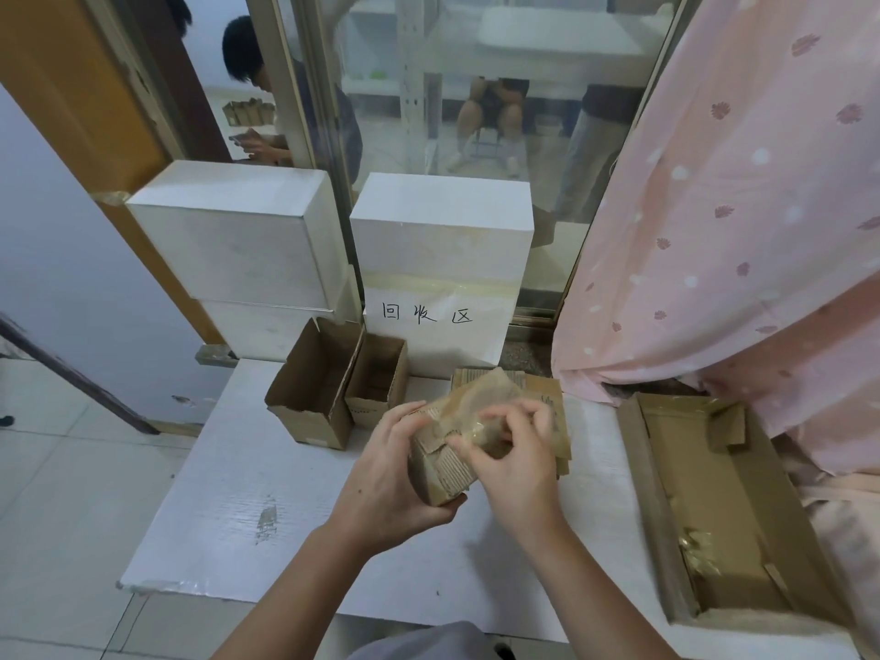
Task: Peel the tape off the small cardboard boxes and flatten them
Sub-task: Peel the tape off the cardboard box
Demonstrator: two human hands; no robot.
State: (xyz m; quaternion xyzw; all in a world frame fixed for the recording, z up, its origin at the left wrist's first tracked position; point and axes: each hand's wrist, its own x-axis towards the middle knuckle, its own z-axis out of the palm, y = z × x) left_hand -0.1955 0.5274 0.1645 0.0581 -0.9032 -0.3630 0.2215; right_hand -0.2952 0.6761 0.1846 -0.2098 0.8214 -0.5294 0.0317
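Here, above the white counter (247,493), the left hand (385,483) has its grip curled around a small cardboard box (443,473) while the right hand (516,462) pinches a crumpled strip of clear tape (469,407) at its top, with two open boxes (333,383) standing just behind to the left.

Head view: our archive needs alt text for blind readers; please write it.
A left hand holds a small cardboard box over a white table while the right hand peels tape off it. Two open boxes stand behind.
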